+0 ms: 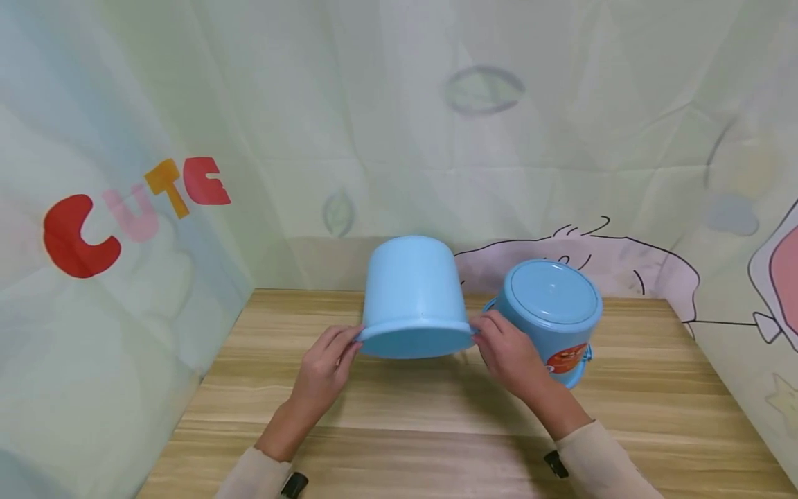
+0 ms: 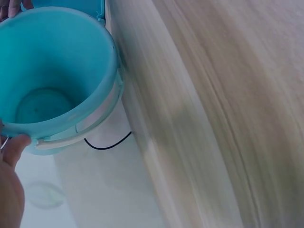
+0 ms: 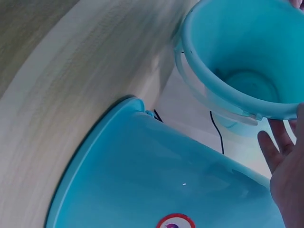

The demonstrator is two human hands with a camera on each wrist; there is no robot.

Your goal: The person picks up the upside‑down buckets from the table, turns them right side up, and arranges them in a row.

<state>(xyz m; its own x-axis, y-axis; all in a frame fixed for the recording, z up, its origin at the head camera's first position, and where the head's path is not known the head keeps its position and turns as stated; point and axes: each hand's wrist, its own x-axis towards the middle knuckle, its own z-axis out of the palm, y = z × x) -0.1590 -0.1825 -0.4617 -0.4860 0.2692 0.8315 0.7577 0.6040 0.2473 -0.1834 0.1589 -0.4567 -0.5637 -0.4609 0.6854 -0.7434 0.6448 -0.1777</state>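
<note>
A light blue bucket (image 1: 411, 284) is tipped base up over the table, its mouth tilted toward me. My left hand (image 1: 321, 367) pinches its rim at the left side, thumb and fingers on either side of the edge. At the opposite side of that rim, my right hand (image 1: 511, 353) grips it likewise. The left wrist view looks into the bucket's hollow inside (image 2: 52, 61), and a pale handle (image 2: 71, 141) hangs along the outside. Close by my right hand, a second blue bucket (image 1: 551, 294) stands upside down, with a red sticker (image 1: 567, 358) on its side.
The wood-grain table (image 1: 399, 443) runs back to a pale printed curtain (image 1: 386, 138). Curtain also rises along the left and right edges, with CUTE lettering (image 1: 81, 239) at left. The second bucket's handle (image 1: 586, 357) hangs low at its right side.
</note>
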